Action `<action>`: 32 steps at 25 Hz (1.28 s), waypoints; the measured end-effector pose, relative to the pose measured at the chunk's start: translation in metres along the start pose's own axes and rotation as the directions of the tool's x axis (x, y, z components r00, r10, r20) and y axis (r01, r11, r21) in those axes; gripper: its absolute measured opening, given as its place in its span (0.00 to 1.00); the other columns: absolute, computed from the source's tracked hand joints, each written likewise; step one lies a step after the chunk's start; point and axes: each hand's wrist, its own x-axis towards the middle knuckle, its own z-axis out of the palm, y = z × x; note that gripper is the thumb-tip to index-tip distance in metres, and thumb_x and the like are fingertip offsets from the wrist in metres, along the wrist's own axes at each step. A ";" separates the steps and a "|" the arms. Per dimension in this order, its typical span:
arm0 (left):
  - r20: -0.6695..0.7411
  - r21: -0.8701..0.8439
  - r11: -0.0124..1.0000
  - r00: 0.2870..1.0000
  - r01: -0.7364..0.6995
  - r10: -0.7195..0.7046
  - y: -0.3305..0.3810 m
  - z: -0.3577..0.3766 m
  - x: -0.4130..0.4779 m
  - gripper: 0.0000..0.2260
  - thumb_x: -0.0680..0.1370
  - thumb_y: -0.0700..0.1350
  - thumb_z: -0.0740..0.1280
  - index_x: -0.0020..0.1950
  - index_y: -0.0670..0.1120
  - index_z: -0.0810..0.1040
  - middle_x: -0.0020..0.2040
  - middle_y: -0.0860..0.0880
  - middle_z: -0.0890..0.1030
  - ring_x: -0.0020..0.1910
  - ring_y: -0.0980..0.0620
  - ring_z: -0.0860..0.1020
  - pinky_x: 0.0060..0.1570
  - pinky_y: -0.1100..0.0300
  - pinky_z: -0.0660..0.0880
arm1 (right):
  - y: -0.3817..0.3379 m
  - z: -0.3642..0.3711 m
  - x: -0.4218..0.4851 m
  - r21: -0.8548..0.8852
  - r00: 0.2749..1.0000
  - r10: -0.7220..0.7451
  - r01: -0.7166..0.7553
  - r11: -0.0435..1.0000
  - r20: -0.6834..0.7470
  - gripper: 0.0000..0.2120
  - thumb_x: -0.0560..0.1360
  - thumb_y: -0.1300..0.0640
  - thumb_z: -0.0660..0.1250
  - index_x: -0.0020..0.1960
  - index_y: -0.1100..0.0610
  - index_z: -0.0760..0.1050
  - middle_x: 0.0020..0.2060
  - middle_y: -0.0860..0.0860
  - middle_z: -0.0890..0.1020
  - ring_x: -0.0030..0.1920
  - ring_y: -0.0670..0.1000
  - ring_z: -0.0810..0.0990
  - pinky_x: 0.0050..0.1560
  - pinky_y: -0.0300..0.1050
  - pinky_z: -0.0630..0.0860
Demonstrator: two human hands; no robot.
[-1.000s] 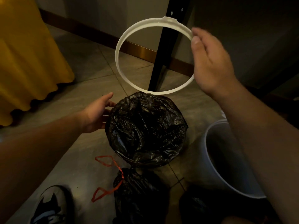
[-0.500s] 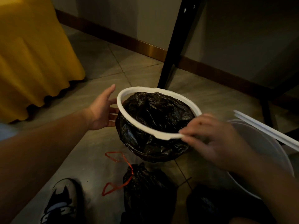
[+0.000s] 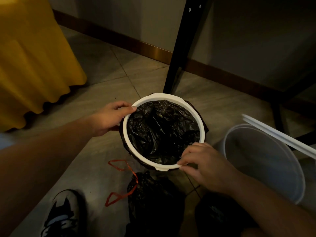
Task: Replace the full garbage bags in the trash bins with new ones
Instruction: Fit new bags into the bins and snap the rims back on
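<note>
Change: white ring has dropped from a tilt to lie level on the bin mouth; left hand has moved from beside the bag onto the ring.
Ring: sits round the top of the new black bag, bag edge folded out under it, on the floor by the black leg.
Left grip: fingers curled over the ring's left edge, thumb lying on its top.
Right grip: right hand pinches the near edge by a small tab, thumb and fingertips pressed together on it.
Done: full bag is out, tied with red drawstring, lying just in front of this bin; new liner is in.
Left: ring likely needs pressing down all round; cannot tell if it's seated.
Second bin: white, to the right, no liner seen, probably next.
White strips: across its far rim, cannot tell what.
Other: shoe bottom left, yellow cloth far left.
</note>
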 end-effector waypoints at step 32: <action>0.270 0.860 0.263 0.827 -0.437 0.493 0.007 0.023 -0.043 0.50 0.73 0.80 0.53 0.85 0.51 0.50 0.85 0.45 0.51 0.83 0.43 0.53 0.79 0.42 0.60 | -0.025 0.058 0.193 -0.415 0.524 0.370 -0.035 0.909 0.767 0.22 0.86 0.55 0.61 0.78 0.61 0.67 0.71 0.59 0.74 0.71 0.60 0.72 0.72 0.51 0.66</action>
